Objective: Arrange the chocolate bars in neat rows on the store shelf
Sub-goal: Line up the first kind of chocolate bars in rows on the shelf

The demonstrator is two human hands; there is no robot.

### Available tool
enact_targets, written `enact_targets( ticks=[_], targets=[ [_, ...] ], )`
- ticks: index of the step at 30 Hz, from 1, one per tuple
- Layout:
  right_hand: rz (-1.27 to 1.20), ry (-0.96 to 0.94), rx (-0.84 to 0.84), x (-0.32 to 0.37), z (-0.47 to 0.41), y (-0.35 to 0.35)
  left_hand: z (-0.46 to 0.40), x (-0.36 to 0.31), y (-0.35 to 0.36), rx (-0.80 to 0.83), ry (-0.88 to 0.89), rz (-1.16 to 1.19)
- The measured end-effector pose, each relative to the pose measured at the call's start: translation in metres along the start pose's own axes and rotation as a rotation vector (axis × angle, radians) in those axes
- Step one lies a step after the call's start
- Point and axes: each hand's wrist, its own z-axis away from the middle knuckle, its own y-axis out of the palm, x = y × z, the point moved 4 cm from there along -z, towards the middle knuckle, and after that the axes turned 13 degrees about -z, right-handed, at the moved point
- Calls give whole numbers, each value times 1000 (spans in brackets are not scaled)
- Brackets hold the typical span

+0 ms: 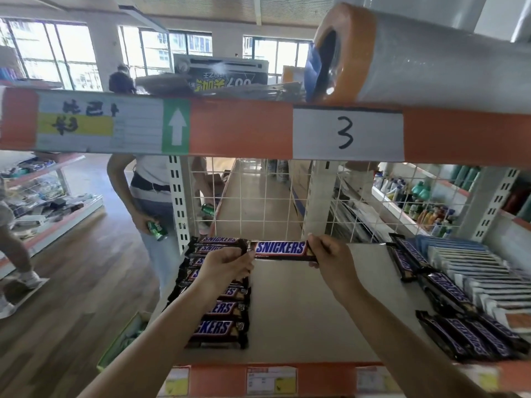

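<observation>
A Snickers bar (280, 249) is held level above the back of the white shelf (296, 305). My left hand (227, 264) pinches its left end and my right hand (330, 254) pinches its right end. Below my left arm a neat column of Snickers bars (221, 326) runs from the shelf's front toward the back. A loose heap of more bars (448, 297) lies slanted on the right side of the shelf.
An orange beam (244, 127) with a "3" label crosses overhead, with a plastic film roll (416, 53) on top. A white wire grid (258, 196) backs the shelf. Flat grey-blue packs (474, 268) sit at the right. Behind the grid a person (152, 196) holds green cans.
</observation>
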Motion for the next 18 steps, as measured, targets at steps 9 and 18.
enact_targets(
  ticks=[9, 18],
  targets=[
    [-7, 166, 9, -13, -7, 35, -11, 8, -32, -103, -86, -46],
    [-43, 283, 49, -28, -28, 77, -39, 23, -63, -140, -151, -116]
  ],
)
